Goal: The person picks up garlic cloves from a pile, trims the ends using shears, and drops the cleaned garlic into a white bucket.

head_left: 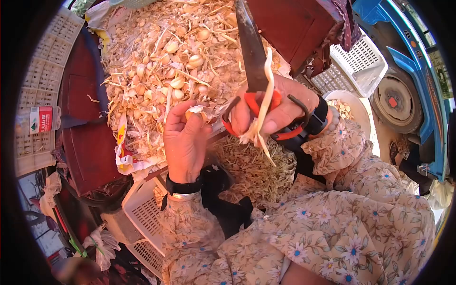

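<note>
My left hand (184,140) is raised with thumb and fingers pinched around a pale piece of garlic (198,112), its skin partly loose. Beside it, my right hand (289,102) grips a pair of scissors (251,45) by red and black handles, the dark blades pointing away from me. A dry garlic stalk (267,80) with frayed skin at its lower end is also in the right hand, crossing in front of the scissors. Both hands are over the near edge of a heap of garlic (178,61), where cloves, stalks and papery skins lie mixed.
Stalk scraps (256,173) lie below my hands. A white bowl of cloves (358,109) stands right of my right wrist, near a white plastic basket (363,64). Another basket (142,209) sits low left. A blue vehicle (422,90) is at far right; crates (47,61) stand left.
</note>
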The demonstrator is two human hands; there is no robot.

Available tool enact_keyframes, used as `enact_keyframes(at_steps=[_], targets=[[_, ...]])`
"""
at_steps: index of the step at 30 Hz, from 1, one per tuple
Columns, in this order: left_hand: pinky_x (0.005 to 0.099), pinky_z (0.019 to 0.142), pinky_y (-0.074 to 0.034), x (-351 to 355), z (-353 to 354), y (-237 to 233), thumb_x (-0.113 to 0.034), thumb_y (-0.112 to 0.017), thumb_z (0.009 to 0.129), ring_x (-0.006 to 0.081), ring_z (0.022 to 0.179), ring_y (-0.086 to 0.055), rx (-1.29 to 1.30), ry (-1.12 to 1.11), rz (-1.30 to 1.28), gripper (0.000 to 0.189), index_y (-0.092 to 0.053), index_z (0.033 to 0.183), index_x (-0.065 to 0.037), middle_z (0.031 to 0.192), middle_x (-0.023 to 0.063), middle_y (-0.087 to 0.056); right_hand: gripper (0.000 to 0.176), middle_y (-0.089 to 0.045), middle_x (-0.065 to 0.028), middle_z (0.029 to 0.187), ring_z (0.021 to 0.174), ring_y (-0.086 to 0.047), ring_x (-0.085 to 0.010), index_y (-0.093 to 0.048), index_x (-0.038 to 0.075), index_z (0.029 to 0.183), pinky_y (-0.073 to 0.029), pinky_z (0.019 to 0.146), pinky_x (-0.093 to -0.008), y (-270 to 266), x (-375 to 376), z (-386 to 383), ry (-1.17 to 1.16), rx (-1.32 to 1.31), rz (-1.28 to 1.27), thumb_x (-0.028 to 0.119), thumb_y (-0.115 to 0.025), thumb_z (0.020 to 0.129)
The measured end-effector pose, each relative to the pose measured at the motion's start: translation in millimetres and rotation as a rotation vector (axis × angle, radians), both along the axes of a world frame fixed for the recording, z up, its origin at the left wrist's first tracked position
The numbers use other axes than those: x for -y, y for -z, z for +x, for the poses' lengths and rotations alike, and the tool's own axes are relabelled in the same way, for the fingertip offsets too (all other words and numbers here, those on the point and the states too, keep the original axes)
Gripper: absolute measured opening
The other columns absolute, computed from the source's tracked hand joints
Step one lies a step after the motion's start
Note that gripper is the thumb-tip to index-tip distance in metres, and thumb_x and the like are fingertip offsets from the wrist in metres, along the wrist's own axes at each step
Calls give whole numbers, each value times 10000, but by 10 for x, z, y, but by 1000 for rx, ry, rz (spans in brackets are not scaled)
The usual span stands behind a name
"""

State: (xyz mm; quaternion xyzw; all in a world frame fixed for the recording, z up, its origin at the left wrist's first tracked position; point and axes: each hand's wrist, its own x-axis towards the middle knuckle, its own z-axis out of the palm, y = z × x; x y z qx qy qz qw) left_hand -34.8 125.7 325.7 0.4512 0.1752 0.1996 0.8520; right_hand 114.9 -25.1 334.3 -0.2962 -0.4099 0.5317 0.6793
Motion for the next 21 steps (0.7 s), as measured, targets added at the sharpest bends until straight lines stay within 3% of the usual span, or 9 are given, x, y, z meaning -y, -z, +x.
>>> enact_keyframes(at_steps=[3, 4, 5, 7, 10, 13, 14, 21], targets=[[223, 618, -508, -12, 9, -6, -81, -652, 797, 99, 741, -581, -1, 38, 11, 333, -530, 1099, -18, 940, 51, -608, 284, -599, 3, 734, 671, -543, -49, -630, 16, 899, -440, 614, -204, -68, 25, -109, -61, 220, -58, 152, -767, 691], [225, 633, -494, -23, 8, -5, -85, -650, 800, 94, 774, -571, 5, 75, 16, 346, -528, 1116, -17, 944, 47, -604, 245, -583, 25, 733, 681, -515, -41, -636, 27, 887, -427, 617, -209, -49, 15, -101, -64, 120, -230, 153, -750, 710], [227, 640, -490, -8, 17, -2, -85, -649, 801, 95, 785, -568, 5, 65, 25, 345, -528, 1117, -16, 946, 46, -603, 237, -564, 42, 706, 657, -505, -46, -627, 30, 890, -416, 597, -214, -72, 8, -37, 93, 395, -307, 167, -729, 726], [229, 655, -481, 15, 36, 0, -85, -646, 804, 96, 806, -564, 9, 39, 49, 343, -527, 1118, -16, 951, 46, -602, 225, -548, 16, 768, 655, -485, -20, -601, 17, 964, -387, 565, -189, -52, -45, -34, 352, 382, -325, 89, -672, 764], [244, 685, -436, 13, 28, 2, -69, -614, 822, 122, 864, -539, 35, 45, 34, 344, -507, 1146, -26, 999, 66, -582, 236, -530, 20, 674, 623, -520, -94, -604, 36, 866, -421, 570, -256, 59, -107, -65, 548, 316, -263, 185, -708, 716], [248, 707, -416, -60, 6, -20, -56, -591, 833, 134, 889, -525, 115, -22, 54, 350, -490, 1167, -34, 1041, 75, -565, 272, -555, -46, 741, 669, -577, -209, -585, 48, 851, -447, 581, -314, -28, -66, -119, 841, 1088, -224, 217, -709, 679], [250, 715, -414, -93, -10, -33, -52, -585, 836, 134, 889, -522, 144, -52, 70, 351, -486, 1172, -36, 1049, 74, -561, 324, -558, -93, 797, 729, -577, -291, -567, 62, 848, -457, 593, -359, 20, -81, -139, 866, 1174, -204, 267, -715, 646], [250, 705, -409, -135, -64, -88, -41, -576, 838, 123, 862, -510, 143, -98, 138, 333, -494, 1160, -36, 1036, 54, -562, 358, -542, -100, 778, 738, -559, -312, -519, 59, 817, -439, 582, -368, 120, -141, -218, 913, 1279, -231, 247, -755, 625]])
